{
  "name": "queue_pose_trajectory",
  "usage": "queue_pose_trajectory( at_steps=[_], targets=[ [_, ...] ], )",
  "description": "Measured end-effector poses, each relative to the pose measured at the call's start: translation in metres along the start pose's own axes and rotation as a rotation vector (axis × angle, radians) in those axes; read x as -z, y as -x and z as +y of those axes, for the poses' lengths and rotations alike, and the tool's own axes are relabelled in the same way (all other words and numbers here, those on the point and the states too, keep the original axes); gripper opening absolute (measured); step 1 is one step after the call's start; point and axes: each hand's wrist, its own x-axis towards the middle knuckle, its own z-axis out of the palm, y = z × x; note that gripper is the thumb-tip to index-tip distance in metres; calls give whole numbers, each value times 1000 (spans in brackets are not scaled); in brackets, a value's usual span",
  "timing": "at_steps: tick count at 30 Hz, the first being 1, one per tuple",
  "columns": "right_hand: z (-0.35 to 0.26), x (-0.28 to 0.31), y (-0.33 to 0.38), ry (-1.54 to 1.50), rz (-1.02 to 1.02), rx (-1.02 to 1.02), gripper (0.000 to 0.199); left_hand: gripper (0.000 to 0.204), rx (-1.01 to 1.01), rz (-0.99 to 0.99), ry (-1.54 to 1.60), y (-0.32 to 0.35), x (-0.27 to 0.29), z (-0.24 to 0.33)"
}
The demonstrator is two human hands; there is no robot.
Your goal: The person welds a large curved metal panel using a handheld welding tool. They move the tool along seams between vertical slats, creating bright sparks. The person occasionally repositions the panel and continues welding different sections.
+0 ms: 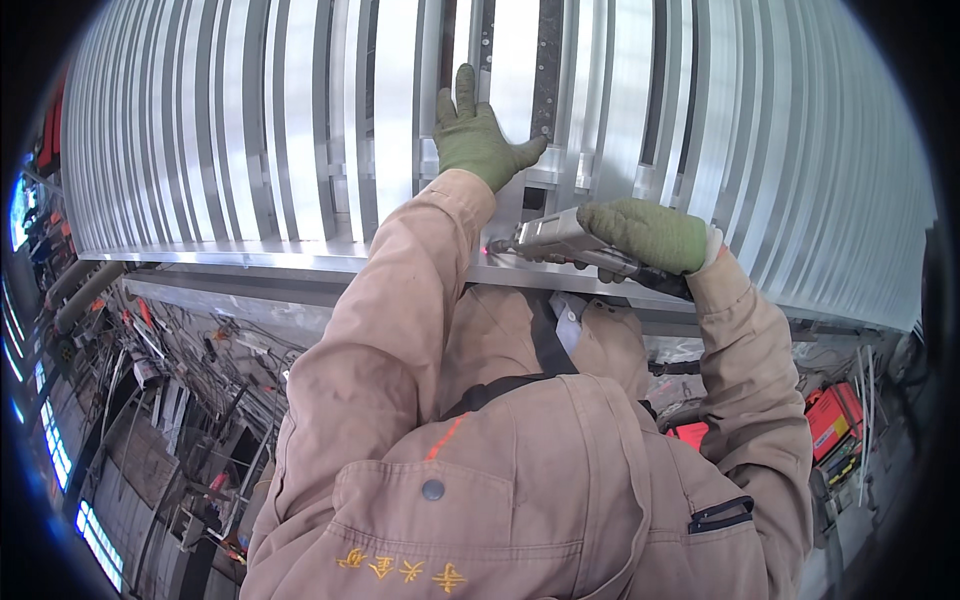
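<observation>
This is a metalworking workshop or factory floor: a large assembly of long, ribbed, silvery aluminium profiles [300,130] fills the upper view, tangled cables and hoses [190,370] litter the floor, red tool cases [832,420] sit nearby, and the person wears tan work overalls [520,480].

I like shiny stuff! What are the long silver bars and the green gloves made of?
The bars look like bare metal, maybe aluminium: silvery, smooth, with bright streaky reflections. The left hand and right hand wear green gloves, seemingly knitted fabric: matte and fuzzy.
</observation>
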Motion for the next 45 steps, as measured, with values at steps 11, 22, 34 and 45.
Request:
queue_pose_trajectory(
  at_steps=[11,22,34,45],
  targets=[
    [17,5,-6,9,31,7,73,132,15,-10,-48,-2,0,3],
    [14,8,-8,37,-7,24,70,129,-5,3,-45,-2,-3,1],
    [3,10,-5,-36,-36,-83,66,130,-15,23,-49,-3,-4,1],
    [20,10,-9,84,12,31,73,122,-28,33,-34,-2,-4,1]
  ],
)
